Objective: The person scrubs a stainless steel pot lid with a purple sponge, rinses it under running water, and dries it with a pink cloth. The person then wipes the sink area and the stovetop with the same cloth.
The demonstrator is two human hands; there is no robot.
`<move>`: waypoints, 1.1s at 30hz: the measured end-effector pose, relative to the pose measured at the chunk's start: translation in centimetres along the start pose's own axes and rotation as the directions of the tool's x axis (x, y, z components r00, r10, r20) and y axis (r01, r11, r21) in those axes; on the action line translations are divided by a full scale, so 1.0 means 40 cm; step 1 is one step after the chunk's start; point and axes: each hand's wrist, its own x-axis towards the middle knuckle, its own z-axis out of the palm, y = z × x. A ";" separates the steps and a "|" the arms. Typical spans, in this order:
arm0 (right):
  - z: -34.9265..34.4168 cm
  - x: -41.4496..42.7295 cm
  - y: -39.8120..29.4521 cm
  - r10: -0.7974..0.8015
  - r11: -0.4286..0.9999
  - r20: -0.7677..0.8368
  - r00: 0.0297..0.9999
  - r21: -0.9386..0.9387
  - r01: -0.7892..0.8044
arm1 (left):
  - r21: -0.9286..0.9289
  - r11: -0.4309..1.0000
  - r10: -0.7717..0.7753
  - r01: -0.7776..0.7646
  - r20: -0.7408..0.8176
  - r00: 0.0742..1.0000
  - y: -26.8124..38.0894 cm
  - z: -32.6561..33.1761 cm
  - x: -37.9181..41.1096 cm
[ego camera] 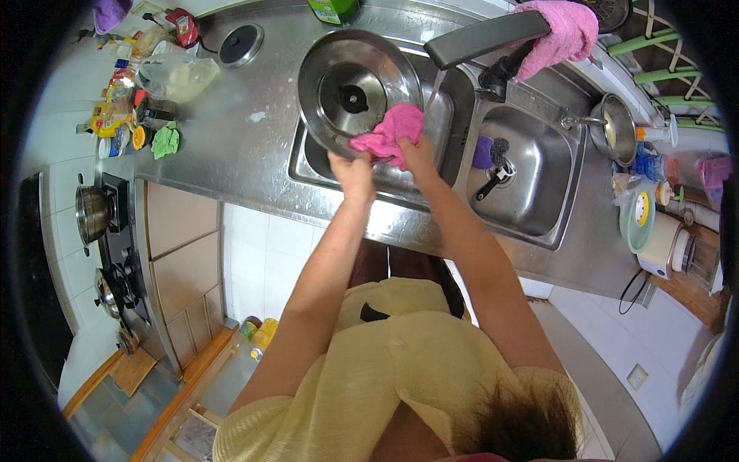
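Over the left basin of the steel sink (456,115), a round metal pot lid with a black centre knob (353,99) is tilted, its knob side towards me. My left hand (353,176) grips the lid's lower rim. A pink cloth (395,130) is bunched in my right hand (414,156) and lies against the lid's lower right part. A thin stream of water falls from the wide grey faucet (488,39) just right of the lid. Another pink cloth (563,34) is wrapped around the faucet's base end.
The right basin (537,173) holds a purple scrubber (483,152), a steel-wool pad (499,151) and a black-handled tool (491,186). A smaller lid (241,45) lies on the counter at left, near bottles and bags. A metal pot (615,130) stands beyond the right basin.
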 end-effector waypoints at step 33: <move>0.095 0.231 -0.139 -0.620 0.764 -0.063 0.782 -0.274 0.583 | 0.096 0.694 -0.687 0.713 0.382 0.618 0.182 0.016 -0.040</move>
